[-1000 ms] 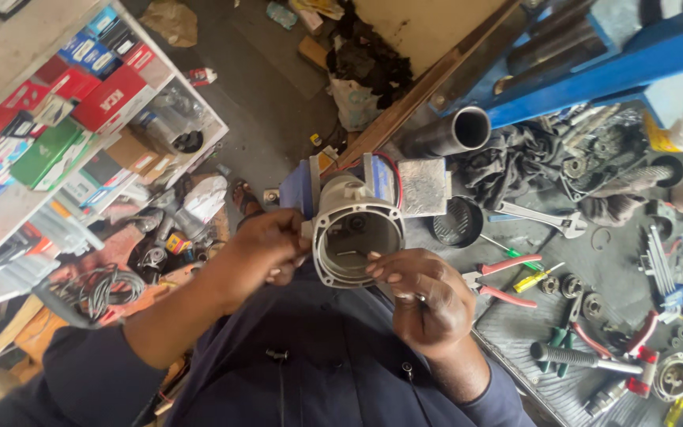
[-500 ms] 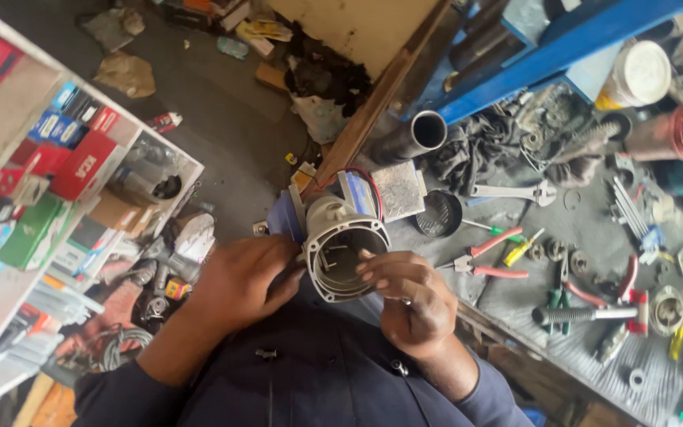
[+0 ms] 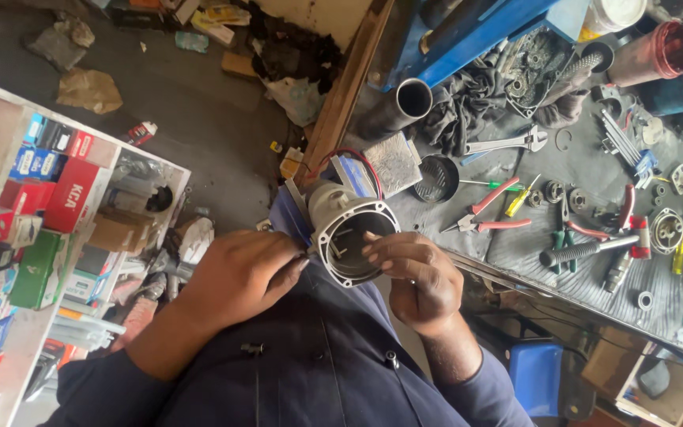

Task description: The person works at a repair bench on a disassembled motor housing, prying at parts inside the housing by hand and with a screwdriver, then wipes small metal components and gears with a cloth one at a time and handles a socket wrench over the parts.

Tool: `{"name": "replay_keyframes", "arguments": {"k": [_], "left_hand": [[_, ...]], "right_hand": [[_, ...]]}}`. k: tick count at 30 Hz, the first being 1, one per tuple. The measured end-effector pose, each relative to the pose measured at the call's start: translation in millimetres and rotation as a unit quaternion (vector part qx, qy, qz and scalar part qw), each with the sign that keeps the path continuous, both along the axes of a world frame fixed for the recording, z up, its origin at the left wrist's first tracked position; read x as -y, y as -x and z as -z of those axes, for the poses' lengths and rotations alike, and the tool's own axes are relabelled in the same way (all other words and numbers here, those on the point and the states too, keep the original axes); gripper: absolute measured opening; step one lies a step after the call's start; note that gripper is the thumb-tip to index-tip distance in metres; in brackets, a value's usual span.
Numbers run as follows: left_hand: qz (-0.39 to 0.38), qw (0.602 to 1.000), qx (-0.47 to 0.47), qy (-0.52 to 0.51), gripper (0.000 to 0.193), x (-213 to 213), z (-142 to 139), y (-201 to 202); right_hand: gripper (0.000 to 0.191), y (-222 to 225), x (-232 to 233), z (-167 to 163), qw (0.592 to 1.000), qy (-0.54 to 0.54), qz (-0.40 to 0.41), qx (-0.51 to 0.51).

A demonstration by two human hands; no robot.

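Grey cast metal is what it all comes down to here: a round motor housing [image 3: 347, 236], open end facing up, held in front of the person's chest just off the edge of the workbench [image 3: 594, 170]. Compared with a second ago the left hand [image 3: 235, 273] has slid in closer and now presses its fingertips against the rim on that side, closed snugly on the casing, while the right hand [image 3: 413, 273] has curled its fingers over the opposite edge and pokes into the opening. I can't tell if it's pinching anything small in there, too hidden. The housing itself hasn't really gone anywhere, only the view has tipped down and toward the bench. So my guess is the fiddling has moved from the outside of the shell to whatever sits inside the bore. Red and blue wires [image 3: 357, 162] loop off the back of it. On the bench sit red-handled pliers [image 3: 488, 213], an adjustable wrench [image 3: 507, 144] and a steel pipe [image 3: 405, 107], all untouched.
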State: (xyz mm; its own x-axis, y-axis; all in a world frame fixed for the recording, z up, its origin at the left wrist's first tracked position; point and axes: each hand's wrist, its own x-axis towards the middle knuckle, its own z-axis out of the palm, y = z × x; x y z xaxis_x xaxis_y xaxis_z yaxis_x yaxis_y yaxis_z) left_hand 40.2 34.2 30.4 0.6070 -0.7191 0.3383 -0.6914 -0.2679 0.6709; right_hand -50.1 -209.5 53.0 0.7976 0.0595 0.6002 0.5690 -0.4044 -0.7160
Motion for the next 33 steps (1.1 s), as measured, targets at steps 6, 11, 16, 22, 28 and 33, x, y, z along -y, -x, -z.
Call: {"name": "replay_keyframes", "arguments": {"k": [6,11,16,22,28,33], "left_hand": [[-0.002,1.000,0.000,-0.005,0.020,0.8,-1.1,5.6],[-0.021,1.000,-0.004,0.003,0.018,3.6,-3.0,9.7],[-0.042,0.999,-0.007,0.015,0.018,5.1,0.0,11.9],[-0.070,0.997,-0.023,0.012,0.017,11.8,1.6,15.5],[-0.130,0.991,-0.043,0.011,0.019,21.4,8.1,28.6],[-0.216,0.936,-0.276,0.022,0.013,30.2,17.4,52.2]], "right_hand": [[0.038,3.2,2.2,-3.2,1.000,0.012,-0.014,-0.002],[0.037,1.6,8.4,-7.9,0.999,0.018,-0.040,0.005],[0.036,0.0,12.5,-6.3,0.998,0.001,-0.063,0.006],[0.030,-7.2,20.1,-4.1,0.995,0.021,-0.093,0.024],[0.028,-11.6,25.4,-3.1,0.993,0.018,-0.116,0.031],[0.033,-14.1,23.8,-8.7,0.996,0.067,-0.051,-0.023]]}}
